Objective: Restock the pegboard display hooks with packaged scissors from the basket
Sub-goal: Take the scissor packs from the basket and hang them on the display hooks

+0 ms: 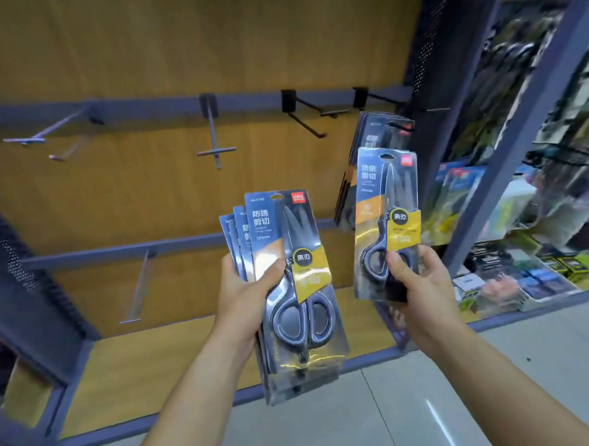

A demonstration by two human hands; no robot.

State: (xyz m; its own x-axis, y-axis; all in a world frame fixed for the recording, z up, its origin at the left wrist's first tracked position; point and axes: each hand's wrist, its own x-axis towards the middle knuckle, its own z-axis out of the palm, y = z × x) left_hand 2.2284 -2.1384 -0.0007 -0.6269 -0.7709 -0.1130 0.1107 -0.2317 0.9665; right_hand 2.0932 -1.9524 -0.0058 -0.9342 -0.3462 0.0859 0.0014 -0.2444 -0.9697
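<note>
- Grips in the left hand a fanned stack of scissors packs at 6 o'clock, thumb curled across the front card.
- Pinches in the right hand a single pack by its lower end, upright, at 3 o'clock.
- Just behind, at 1 o'clock: hung packs on a black hook.
- From 10 to 12 o'clock: metal hooks jutting from the wooden display panel.
</note>
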